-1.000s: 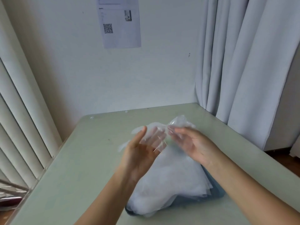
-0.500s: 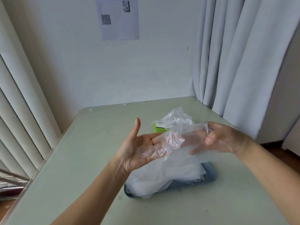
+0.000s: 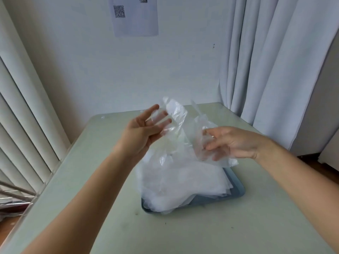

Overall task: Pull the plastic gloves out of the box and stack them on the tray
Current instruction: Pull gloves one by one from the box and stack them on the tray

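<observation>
Centre of frame: one clear plastic glove (image 3: pixel 183 125) was held in the air between both hands, above the tray.

Left hand (image 3: pixel 145 131): palm up, fingers (image 3: pixel 166 122) straight and spread apart, tips touching the glove's upper left edge.

Right hand (image 3: pixel 236 143): fingers (image 3: pixel 212 147) loosely spread under the film and thumb above it. Could not tell whether it pinched the film.

Below the hands: a pile of gloves (image 3: pixel 179 184) lay on the blue-grey tray (image 3: pixel 238 191), spilling over its near left corner. The tray sat on the pale green desk (image 3: pixel 201 231).

Background: a sheet with a QR code (image 3: pixel 135 15) hung on the wall at upper centre, with a curtain (image 3: pixel 275 61) at right and blinds (image 3: pixel 22 116) at left.
</observation>
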`<state>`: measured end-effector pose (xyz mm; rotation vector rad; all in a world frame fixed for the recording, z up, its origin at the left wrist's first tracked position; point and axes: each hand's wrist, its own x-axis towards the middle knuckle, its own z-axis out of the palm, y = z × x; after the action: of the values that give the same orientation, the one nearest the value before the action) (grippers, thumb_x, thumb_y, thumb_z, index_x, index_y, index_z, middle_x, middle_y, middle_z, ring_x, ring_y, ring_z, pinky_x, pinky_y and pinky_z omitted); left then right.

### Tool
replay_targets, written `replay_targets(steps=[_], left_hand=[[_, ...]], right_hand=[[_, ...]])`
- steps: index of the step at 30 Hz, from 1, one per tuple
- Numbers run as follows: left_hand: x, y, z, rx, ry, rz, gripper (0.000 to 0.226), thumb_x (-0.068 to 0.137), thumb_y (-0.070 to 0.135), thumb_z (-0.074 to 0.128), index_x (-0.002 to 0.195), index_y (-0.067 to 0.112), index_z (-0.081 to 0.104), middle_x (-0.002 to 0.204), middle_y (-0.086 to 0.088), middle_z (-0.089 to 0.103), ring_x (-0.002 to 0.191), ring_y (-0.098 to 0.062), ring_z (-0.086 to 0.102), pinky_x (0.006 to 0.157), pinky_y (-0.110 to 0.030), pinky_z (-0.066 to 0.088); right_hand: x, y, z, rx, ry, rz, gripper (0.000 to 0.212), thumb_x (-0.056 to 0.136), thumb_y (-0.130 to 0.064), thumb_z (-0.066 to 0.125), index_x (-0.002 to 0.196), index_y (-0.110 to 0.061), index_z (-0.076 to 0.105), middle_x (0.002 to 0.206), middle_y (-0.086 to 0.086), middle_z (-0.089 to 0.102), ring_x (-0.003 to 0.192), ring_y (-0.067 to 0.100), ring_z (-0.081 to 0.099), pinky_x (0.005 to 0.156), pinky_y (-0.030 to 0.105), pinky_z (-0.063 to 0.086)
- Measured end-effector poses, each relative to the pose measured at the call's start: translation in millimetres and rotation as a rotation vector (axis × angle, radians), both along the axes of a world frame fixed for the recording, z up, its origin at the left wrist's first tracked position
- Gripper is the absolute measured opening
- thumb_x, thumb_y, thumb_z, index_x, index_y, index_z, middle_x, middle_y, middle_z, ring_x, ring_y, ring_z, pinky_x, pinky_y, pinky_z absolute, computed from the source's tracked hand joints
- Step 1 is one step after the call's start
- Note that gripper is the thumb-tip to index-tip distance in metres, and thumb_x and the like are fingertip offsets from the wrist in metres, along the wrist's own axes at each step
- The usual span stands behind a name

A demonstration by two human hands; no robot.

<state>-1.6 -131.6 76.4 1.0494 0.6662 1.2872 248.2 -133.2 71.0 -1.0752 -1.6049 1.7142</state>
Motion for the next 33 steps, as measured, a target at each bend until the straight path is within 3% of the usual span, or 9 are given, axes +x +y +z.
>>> replay_targets(steps=[6,9,14,16,19,21,26,30,33], left_hand=[[-6,-13,-42,-0.092,0.041,0.035,0.049,0.088,-0.020,0.042,0.130,0.004,0.049,0.068,-0.004,0.063,0.067,-0.013,0.070,0.073,-0.026,0.058],[-9,-13,-47,-0.220,-0.026,-0.040,0.039,0.097,0.009,0.044,0.132,-0.007,0.048,0.088,-0.011,0.071,0.068,-0.017,0.069,0.067,-0.029,0.060],[-16,-9,-50,-0.476,-0.134,-0.343,0.095,0.085,0.070,0.033,0.108,-0.017,0.062,0.088,-0.024,0.070,0.072,-0.031,0.070,0.081,-0.044,0.056],[-20,-2,-57,-0.559,-0.189,-0.449,0.105,0.081,0.079,0.030,0.109,-0.016,0.063,0.095,-0.026,0.069,0.080,-0.035,0.071,0.080,-0.046,0.055],[-20,5,-67,-0.495,-0.147,-0.707,0.109,0.072,0.088,0.022,0.111,-0.003,0.067,0.102,-0.018,0.071,0.095,-0.029,0.069,0.092,-0.050,0.048],[-16,5,-73,-0.450,-0.077,-0.757,0.105,0.066,0.089,0.029,0.108,0.000,0.066,0.095,-0.012,0.072,0.094,-0.025,0.068,0.093,-0.049,0.046],[3,3,-65,-0.322,-0.046,-0.700,0.098,0.060,0.079,0.064,0.120,0.002,0.060,0.107,-0.019,0.061,0.096,-0.030,0.058,0.089,-0.045,0.049],[8,-1,-56,-0.138,0.036,-0.514,0.049,0.074,0.035,0.078,0.113,0.006,0.068,0.109,-0.012,0.068,0.098,-0.023,0.065,0.085,-0.036,0.053],[8,-1,-60,-0.060,0.363,-0.215,0.031,0.078,0.003,0.070,0.109,0.004,0.066,0.093,-0.011,0.071,0.082,-0.021,0.070,0.067,-0.027,0.056]], right_hand=[[-2,7,-34,-0.025,-0.032,-0.037,0.043,0.087,0.006,0.055,0.122,-0.019,0.060,0.120,0.016,0.061,0.076,0.018,0.068,0.048,0.019,0.048],[-1,8,-38,-0.023,0.026,-0.001,0.045,0.083,0.000,0.058,0.124,-0.019,0.059,0.123,0.014,0.064,0.076,0.017,0.069,0.047,0.020,0.050],[4,15,-40,-0.032,0.170,0.105,0.055,0.085,-0.004,0.063,0.133,-0.030,0.054,0.136,0.011,0.056,0.134,0.048,0.035,0.060,0.028,0.055],[6,14,-37,-0.043,0.243,0.184,0.065,0.083,-0.010,0.069,0.139,-0.034,0.046,0.140,0.012,0.052,0.134,0.053,0.025,0.068,0.027,0.053],[9,8,-28,-0.090,0.400,0.258,0.071,0.079,-0.010,0.074,0.139,-0.037,0.046,0.140,0.011,0.051,0.109,0.038,0.051,0.063,0.022,0.054],[12,8,-26,-0.171,0.529,0.290,0.069,0.083,-0.002,0.068,0.140,-0.035,0.046,0.142,0.011,0.049,0.091,0.018,0.066,0.058,0.017,0.056],[17,10,-29,-0.201,0.470,0.330,0.073,0.087,-0.006,0.065,0.144,-0.041,0.036,0.151,0.003,0.038,0.078,0.001,0.048,0.051,0.008,0.049],[21,7,-42,-0.143,0.289,0.192,0.074,0.078,-0.011,0.075,0.139,-0.039,0.045,0.146,0.008,0.046,0.119,0.037,0.039,0.064,0.020,0.049],[18,6,-51,-0.127,0.118,0.156,0.066,0.088,-0.006,0.063,0.143,-0.035,0.040,0.141,0.005,0.052,0.124,0.037,0.049,0.070,0.029,0.043]])
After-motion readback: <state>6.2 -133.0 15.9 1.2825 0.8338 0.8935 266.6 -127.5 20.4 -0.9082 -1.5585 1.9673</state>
